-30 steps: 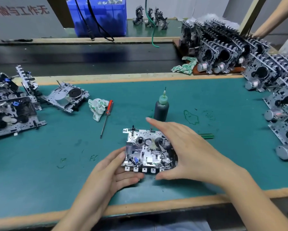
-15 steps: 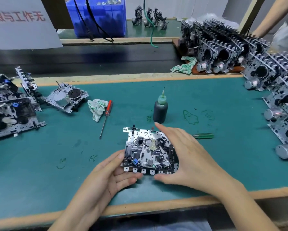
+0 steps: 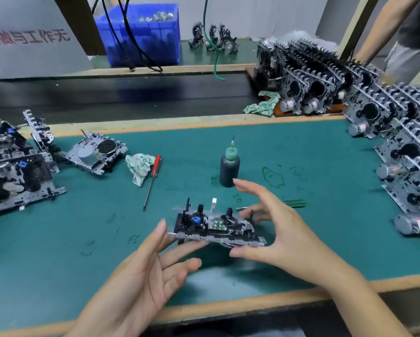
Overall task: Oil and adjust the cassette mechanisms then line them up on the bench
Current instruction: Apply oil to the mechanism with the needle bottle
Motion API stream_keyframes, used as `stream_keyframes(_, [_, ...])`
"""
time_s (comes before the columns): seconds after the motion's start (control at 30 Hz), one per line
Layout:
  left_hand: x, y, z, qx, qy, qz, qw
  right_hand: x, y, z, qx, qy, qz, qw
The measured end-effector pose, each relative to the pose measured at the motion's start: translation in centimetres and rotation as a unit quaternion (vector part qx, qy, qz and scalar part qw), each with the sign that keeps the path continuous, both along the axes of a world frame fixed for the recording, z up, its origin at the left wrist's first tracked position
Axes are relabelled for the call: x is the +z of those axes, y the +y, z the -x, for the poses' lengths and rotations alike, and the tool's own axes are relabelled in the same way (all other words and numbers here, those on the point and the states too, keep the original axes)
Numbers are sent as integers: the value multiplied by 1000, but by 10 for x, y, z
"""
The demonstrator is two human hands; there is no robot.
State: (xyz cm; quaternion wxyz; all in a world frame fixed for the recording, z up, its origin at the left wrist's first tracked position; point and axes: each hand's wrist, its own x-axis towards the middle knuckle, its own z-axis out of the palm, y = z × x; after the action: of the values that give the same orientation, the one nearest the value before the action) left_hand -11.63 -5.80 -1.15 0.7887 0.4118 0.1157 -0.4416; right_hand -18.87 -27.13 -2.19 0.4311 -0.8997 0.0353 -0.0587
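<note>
The cassette mechanism [image 3: 216, 229], which lay flat on the green counter [image 3: 325, 154] half a second ago, is now tipped up edge-on and lifted just this side of the oil bottle [image 3: 229, 170]. The left hand [image 3: 140, 283] props its near-left edge on spread, nearly straight fingers, while the right hand [image 3: 274, 232] curls its grip round the right end, thumb under the near edge and fingers behind. I judge the plate is being turned for inspection or adjustment, so lining it up with the finished rows [image 3: 398, 132] far right of the bottle is not yet done.
</note>
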Motion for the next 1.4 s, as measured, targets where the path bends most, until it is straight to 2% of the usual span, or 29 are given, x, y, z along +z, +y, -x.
stream_keyframes(0.2, [16,-3,-8,-36,-22,10,999,-8,2,-18,-65,-54,-91,992])
stream_keyframes(0.3, [23,0,-11,-149,-38,-40,987,-12,1,-26,-83,-54,-115,988])
stream_keyframes(0.37, [32,0,-10,-246,-120,-98,957,-12,-4,-28,-67,-45,-128,988])
stream_keyframes(0.4, [36,-2,-8,-260,-207,-126,935,-12,-6,-28,-53,-41,-125,990])
stream_keyframes(0.43, [36,-4,-8,-232,-325,-150,904,-12,-9,-29,-38,-35,-117,992])
stream_keyframes(0.47, [34,-7,-10,-167,-455,-176,857,-11,-11,-30,-24,-29,-113,993])
stream_keyframes(0.53, [31,-17,-21,-10,-680,-224,698,-11,-12,-33,-4,-19,-138,990])
stream_keyframes(0.57, [30,-23,-29,11,-739,-236,631,-10,-13,-35,1,-16,-158,987])
stream_keyframes(0.6, [29,-29,-37,7,-764,-247,596,-10,-13,-36,6,-14,-173,985])
stream_keyframes(0.63, [26,-34,-44,-10,-765,-249,594,-10,-13,-38,11,-11,-179,984])
stream_keyframes(0.77, [13,-46,-56,-78,-727,-219,646,-11,-14,-42,20,-16,-168,985])
stream_keyframes(0.93, [5,-49,-59,-80,-712,-198,669,-15,-12,-43,16,-33,-201,979])
stream_keyframes(1.17, [-2,-53,-52,-46,-726,-194,658,-16,-15,-45,17,-38,-208,977])
stream_keyframes(1.4, [0,-55,-56,-72,-708,-173,681,-14,-16,-44,-7,-35,-172,984])
